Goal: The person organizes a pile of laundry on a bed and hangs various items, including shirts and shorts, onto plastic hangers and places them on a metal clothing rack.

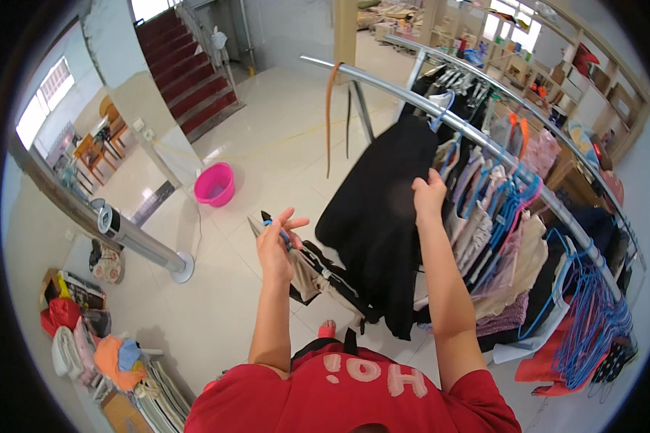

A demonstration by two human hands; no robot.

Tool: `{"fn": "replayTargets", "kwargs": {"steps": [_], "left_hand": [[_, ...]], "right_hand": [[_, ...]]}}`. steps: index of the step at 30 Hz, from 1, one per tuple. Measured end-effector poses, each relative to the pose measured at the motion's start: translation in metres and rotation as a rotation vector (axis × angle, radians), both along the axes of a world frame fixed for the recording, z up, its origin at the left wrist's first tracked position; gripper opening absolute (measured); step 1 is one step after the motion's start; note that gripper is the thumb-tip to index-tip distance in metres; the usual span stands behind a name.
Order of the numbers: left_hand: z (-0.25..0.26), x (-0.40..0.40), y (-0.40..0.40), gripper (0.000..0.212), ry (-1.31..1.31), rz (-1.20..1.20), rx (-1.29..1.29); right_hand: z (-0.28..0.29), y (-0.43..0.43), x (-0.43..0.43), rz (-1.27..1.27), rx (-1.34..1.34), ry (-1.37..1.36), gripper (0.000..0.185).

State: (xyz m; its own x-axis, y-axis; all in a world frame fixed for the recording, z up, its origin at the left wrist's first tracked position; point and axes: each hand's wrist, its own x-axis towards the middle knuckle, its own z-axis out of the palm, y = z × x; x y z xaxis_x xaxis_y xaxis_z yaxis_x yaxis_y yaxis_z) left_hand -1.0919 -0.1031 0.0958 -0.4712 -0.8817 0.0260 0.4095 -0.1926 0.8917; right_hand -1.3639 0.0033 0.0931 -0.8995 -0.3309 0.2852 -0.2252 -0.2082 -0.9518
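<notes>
My left hand [275, 249] is held out in front of me with a blue hanger [285, 236] caught in it and some fingers extended. Beige and black garments [317, 276] hang down below that hand, overlapping each other. My right hand [429, 199] grips the edge of a black garment [376, 211]. This garment hangs from the near metal rail [390, 92] and reaches low toward the floor. Close beside my right hand, several clothes on hangers [476, 211] are packed along the same rail.
A bunch of blue hangers [593, 319] crowds the rail's right end. Two belts, one a brown belt [329, 119], dangle at its far end. A pink basin [214, 184] and a tower fan [141, 243] stand left. Folded textiles [122, 360] are piled lower left; stairs [187, 70] rise behind.
</notes>
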Motion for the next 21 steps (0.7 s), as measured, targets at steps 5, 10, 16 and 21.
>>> {"fn": "replayTargets", "kwargs": {"steps": [5, 10, 16, 21], "left_hand": [[-0.007, -0.005, -0.039, 0.038, 0.028, -0.029, 0.01], [-0.006, -0.016, -0.059, 0.041, -0.016, -0.072, -0.037], [0.007, -0.028, -0.058, 0.041, -0.04, -0.161, -0.06], [0.012, -0.045, -0.038, 0.04, -0.029, -0.279, -0.062]], "right_hand": [[-0.048, 0.001, 0.009, -0.183, 0.069, -0.021, 0.033], [-0.063, 0.041, 0.004, -0.272, 0.211, -0.007, 0.036], [-0.04, 0.047, 0.066, -0.476, 0.565, 0.651, 0.044], [-0.054, 0.042, 0.148, 0.434, 0.497, 0.551, 0.032]]}}
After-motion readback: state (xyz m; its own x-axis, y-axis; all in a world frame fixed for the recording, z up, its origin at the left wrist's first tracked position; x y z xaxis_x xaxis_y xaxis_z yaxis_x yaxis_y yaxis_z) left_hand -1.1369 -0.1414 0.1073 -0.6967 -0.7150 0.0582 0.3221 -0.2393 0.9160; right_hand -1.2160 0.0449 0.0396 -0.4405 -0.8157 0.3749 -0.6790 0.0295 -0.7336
